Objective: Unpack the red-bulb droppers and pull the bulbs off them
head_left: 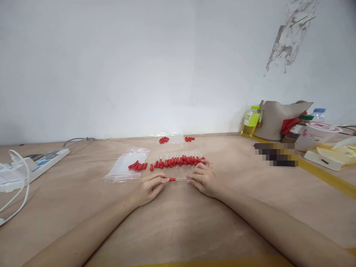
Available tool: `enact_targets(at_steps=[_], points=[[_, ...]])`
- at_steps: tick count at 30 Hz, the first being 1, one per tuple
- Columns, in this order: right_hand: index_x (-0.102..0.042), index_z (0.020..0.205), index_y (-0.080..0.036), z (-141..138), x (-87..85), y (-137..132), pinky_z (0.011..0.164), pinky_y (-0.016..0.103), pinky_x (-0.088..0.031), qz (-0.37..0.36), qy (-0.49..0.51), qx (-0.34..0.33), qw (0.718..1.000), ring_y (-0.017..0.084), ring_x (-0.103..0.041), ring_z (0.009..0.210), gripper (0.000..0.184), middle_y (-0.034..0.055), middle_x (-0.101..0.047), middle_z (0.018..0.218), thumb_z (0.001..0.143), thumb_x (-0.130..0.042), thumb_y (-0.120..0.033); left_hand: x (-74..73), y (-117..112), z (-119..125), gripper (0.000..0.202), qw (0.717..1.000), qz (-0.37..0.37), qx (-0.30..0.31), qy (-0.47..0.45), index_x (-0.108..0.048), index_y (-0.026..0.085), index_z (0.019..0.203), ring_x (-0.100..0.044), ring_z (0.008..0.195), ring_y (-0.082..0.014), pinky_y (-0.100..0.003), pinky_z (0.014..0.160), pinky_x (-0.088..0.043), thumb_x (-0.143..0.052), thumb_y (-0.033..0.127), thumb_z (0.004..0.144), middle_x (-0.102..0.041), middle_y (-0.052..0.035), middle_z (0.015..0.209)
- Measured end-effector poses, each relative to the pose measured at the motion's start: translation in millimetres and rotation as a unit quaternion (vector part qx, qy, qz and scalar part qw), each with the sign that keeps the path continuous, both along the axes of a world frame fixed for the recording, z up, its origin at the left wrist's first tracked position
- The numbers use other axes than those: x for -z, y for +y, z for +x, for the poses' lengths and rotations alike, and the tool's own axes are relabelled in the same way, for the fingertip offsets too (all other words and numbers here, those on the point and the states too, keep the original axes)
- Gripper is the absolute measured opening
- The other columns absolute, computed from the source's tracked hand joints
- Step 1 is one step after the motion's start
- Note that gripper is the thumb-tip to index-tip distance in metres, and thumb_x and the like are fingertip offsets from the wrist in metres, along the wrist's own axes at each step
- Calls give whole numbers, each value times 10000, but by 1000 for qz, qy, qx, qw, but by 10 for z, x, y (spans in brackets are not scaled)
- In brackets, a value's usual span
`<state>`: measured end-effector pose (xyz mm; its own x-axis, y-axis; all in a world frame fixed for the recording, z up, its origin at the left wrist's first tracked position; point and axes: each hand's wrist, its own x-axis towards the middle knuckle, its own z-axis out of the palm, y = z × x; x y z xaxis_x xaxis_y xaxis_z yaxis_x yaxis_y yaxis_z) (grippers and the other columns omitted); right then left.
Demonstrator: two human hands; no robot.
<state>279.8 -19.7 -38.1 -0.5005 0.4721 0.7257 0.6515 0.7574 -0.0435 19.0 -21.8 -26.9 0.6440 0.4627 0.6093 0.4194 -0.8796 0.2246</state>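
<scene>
My left hand [151, 187] pinches a red rubber dropper bulb [172, 180] between thumb and fingers. From its right end runs a thin clear dropper tube [181, 179], its other end held in the closed fingertips of my right hand [205, 179]. Bulb and tube lie in one line, end to end. Several loose clear tubes [182, 170] lie beside and partly beneath my right hand. Just beyond both hands is a long row of droppers with red bulbs [180, 161], bulbs toward me. Loose red bulbs [137, 166] rest on clear plastic bags [119, 168] to the left.
More red bulbs [164, 140] lie near the wall. At left stands a power strip [51, 160] with white cables [27, 181]. On the right are a yellow-liquid bottle [249, 124], a grey-beige bag [274, 120], a lidded tub [315, 136] and a tissue pack [330, 156].
</scene>
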Motion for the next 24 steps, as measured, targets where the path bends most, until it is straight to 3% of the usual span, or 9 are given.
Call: enact_targets(at_steps=[4, 10, 17, 24], points=[[-650, 877, -230, -56, -8, -61, 853, 378, -239, -7, -30, -7, 999, 141, -460, 742, 203, 5, -593, 657, 852, -467, -315, -37, -33, 88, 196, 999, -24, -33, -13, -572, 167, 992, -576, 876, -158, -286, 767, -474, -510, 229, 816, -609, -84, 951], [-636, 744, -208, -117, -32, -135, 859, 367, -218, -23, -45, -32, 998, 129, -420, 702, 230, -12, -549, 587, 856, -445, -272, -17, -30, 176, 201, 995, -66, -62, 44, -626, 174, 857, -550, 647, -113, -221, 598, -421, -456, 280, 861, -601, -20, 723], [-610, 672, -191, -79, -14, -136, 858, 371, -193, -15, -42, -56, 997, 121, -402, 669, 236, -21, -521, 541, 845, -462, -253, 4, -69, 141, 186, 992, -92, -67, 45, -601, 174, 821, -553, 679, -108, -207, 628, -414, -449, 272, 865, -597, -11, 756], [-590, 643, -182, -90, -12, -145, 876, 382, -180, 9, -44, -60, 997, 117, -397, 665, 256, -22, -504, 537, 847, -451, -248, 41, -74, 104, 191, 994, -59, -70, 54, -572, 175, 792, -520, 643, -108, -208, 604, -404, -432, 275, 875, -558, -14, 720]])
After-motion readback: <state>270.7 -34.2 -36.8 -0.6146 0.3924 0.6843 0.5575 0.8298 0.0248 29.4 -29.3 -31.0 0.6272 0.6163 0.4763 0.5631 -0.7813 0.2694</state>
